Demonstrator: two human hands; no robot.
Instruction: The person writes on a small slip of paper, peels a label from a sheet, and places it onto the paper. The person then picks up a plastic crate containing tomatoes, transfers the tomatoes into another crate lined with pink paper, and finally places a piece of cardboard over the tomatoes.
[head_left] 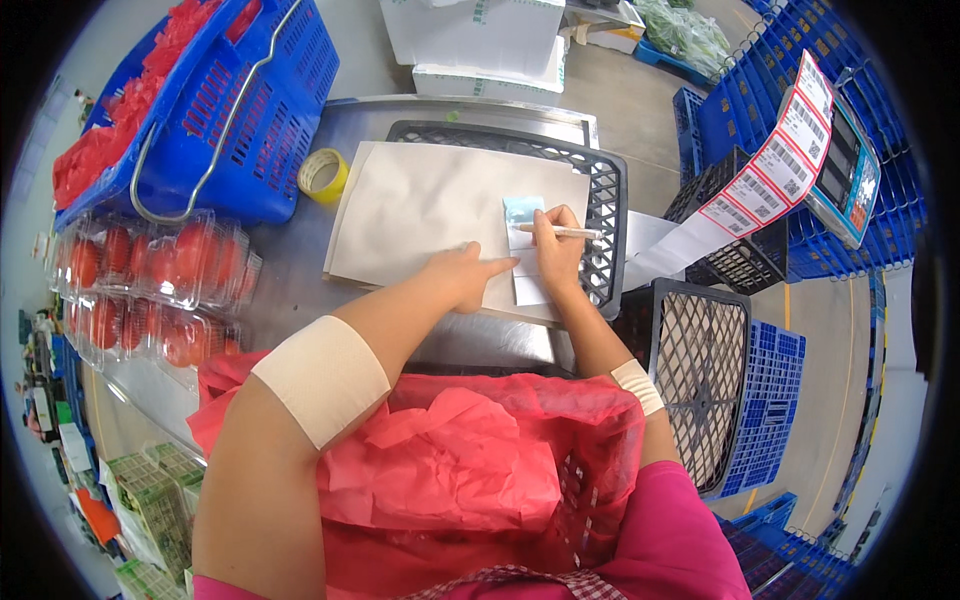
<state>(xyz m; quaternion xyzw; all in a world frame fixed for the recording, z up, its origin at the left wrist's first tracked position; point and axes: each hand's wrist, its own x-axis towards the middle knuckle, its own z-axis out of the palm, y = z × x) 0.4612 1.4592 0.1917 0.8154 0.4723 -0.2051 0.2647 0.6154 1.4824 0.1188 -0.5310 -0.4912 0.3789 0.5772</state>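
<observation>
Beige paperboard sheets point(410, 200) lie on an upturned black crate point(607, 235) on a steel table. On the sheets is a narrow white label strip point(530, 285) with a light blue top. My right hand point(555, 260) grips a pen point(578, 232) over that strip. My left hand point(460, 275) rests on the paperboard to the left of it, index finger stretched toward the strip, other fingers loosely curled, holding nothing. Below my arms, red crinkled paper point(450, 460) lines a black basket.
Left on the table point(280, 265) are clamshell packs of tomatoes point(170, 265), yellow tape point(330, 165) and a blue basket point(240, 110). Behind stand white foam boxes point(470, 30). At right are a printed label ribbon point(760, 180), a blue-edged device point(850, 160), black crates point(690, 400) and blue crates point(765, 410).
</observation>
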